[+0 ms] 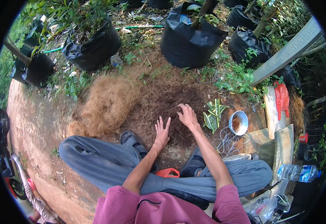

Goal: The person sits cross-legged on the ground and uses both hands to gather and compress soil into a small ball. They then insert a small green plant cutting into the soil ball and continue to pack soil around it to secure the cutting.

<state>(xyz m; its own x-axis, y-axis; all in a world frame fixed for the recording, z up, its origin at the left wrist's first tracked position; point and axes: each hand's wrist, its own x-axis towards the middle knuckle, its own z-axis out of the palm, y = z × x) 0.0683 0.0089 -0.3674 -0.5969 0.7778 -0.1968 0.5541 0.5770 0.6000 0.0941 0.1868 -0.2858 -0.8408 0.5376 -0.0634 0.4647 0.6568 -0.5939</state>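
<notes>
My left hand point(162, 134) rests palm down with fingers apart on dark, fibrous soil point(163, 107) in front of my feet. To its right, my right hand point(188, 114) is over the same dark patch, fingers spread and slightly bent, with nothing seen in it. A loose heap of tan fibre point(107, 103) lies left of the soil. Variegated leaf pieces point(215, 113) lie right of my right hand, beside a small metal bowl point(238, 123) with brown residue inside. Thin clear line point(227, 144) is coiled below the bowl.
Large black plant bags point(192, 42) stand ahead, and a grey post point(287, 51) leans at upper right. On the right are wooden boards point(283, 151), a red plastic bag point(282, 99) and a plastic bottle point(298, 173). Another red bag point(167, 172) lies between my sandalled feet.
</notes>
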